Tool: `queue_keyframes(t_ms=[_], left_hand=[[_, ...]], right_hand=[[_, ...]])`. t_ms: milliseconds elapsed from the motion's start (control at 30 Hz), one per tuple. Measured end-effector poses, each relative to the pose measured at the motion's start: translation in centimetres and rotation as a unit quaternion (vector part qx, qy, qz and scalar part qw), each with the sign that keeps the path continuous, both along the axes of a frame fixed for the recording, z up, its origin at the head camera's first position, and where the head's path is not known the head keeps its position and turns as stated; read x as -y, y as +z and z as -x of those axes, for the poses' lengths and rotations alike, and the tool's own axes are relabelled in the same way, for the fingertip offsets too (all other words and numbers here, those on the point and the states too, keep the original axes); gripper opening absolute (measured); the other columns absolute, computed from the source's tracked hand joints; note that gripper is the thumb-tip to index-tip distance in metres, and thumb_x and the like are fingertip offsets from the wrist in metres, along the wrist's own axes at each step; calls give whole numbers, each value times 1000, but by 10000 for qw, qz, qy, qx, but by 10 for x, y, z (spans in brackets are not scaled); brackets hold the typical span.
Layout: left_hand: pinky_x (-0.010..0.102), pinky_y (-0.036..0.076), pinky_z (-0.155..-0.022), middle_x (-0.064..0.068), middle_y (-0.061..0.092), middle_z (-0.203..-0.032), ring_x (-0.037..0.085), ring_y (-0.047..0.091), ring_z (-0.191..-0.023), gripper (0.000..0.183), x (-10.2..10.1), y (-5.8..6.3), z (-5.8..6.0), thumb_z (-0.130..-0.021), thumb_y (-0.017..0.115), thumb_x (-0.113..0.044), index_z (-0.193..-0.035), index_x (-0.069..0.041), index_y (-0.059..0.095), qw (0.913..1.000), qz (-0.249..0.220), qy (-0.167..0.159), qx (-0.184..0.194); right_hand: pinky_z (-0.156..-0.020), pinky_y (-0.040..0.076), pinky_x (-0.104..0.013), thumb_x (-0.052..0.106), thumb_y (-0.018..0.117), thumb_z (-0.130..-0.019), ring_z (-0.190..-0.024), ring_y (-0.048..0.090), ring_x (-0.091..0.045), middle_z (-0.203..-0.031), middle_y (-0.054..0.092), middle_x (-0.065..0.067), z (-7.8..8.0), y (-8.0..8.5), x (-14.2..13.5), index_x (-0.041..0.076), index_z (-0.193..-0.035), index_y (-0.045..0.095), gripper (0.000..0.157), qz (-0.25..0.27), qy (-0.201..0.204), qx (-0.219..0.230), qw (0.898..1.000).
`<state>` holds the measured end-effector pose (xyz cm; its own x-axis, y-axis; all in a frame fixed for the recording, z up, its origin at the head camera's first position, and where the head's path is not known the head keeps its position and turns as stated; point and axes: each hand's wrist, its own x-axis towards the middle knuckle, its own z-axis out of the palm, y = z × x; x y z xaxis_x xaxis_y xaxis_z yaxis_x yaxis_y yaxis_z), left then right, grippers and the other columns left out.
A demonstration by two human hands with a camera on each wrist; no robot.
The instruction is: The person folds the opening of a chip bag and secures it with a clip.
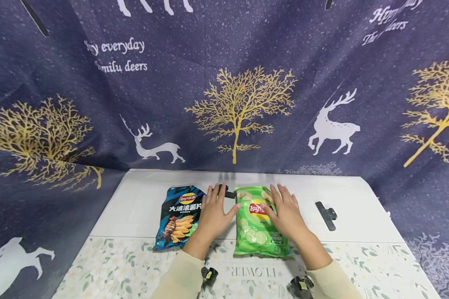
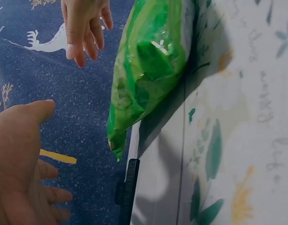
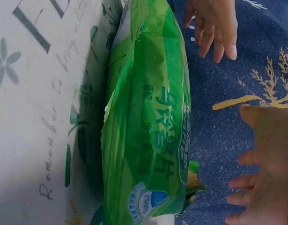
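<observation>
A green Lay's chip bag [image 1: 256, 232] lies on the table between both hands. My left hand [image 1: 214, 216] hovers left of it with fingers extended, overlapping the right edge of a black and blue Lay's chip bag [image 1: 177, 220] in the head view. The right hand [image 1: 289, 216], fingers spread, is over the green bag's right edge. Both wrist views show the hands raised apart from the green bag [image 3: 148, 117], holding nothing. Just beyond my left fingertips lies a black clip [image 1: 230, 194], partly hidden; the left wrist view shows a black clip [image 2: 130, 187] beside the green bag.
Another black clip [image 1: 326, 216] lies on the white part of the table at the right. A floral cloth [image 1: 359, 265] covers the near part of the table. Behind stands a dark blue curtain [image 1: 164, 104] printed with deer and trees.
</observation>
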<state>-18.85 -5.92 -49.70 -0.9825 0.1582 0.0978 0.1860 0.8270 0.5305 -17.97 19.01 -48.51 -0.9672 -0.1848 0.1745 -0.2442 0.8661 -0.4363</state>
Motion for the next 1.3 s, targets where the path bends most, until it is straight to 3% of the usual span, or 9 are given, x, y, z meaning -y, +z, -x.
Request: queue_keyframes(t_ms=[300,633,1033,1300], left_hand=[[60,20,-125,19,21,-168,40,13,-157,87,-8,-8,-9,-98,49,-64,-162,-10,23,9996,-254,-55,69],[59,29,-121,22,26,-165,40,24,-154,84,-14,-16,-18,-100,50,-59,-160,-5,26,9990,-429,-72,131],[53,33,-121,15,23,-167,35,26,-154,80,-17,-20,-26,-103,45,-57,-162,-9,21,9933,-875,-383,655],[53,36,-119,16,36,-162,35,36,-149,72,-22,-23,-29,-104,45,-52,-159,-6,31,9938,-808,-574,495]], right_hand=[[-116,35,-61,28,65,-98,-140,43,-47,-154,42,-26,0,-6,-7,-2,-153,38,69,134,165,-417,9989],[-112,40,-60,26,65,-99,-135,49,-46,-146,49,-28,2,-11,-13,-5,-150,41,64,23,-128,-287,9995],[-107,45,-58,23,60,-101,-127,55,-45,-135,57,-28,3,-17,-15,-7,-143,49,53,50,-274,-116,9995],[-92,54,-54,19,55,-102,-108,66,-39,-120,65,-25,8,-24,-16,-7,-139,53,45,372,-665,220,9968]])
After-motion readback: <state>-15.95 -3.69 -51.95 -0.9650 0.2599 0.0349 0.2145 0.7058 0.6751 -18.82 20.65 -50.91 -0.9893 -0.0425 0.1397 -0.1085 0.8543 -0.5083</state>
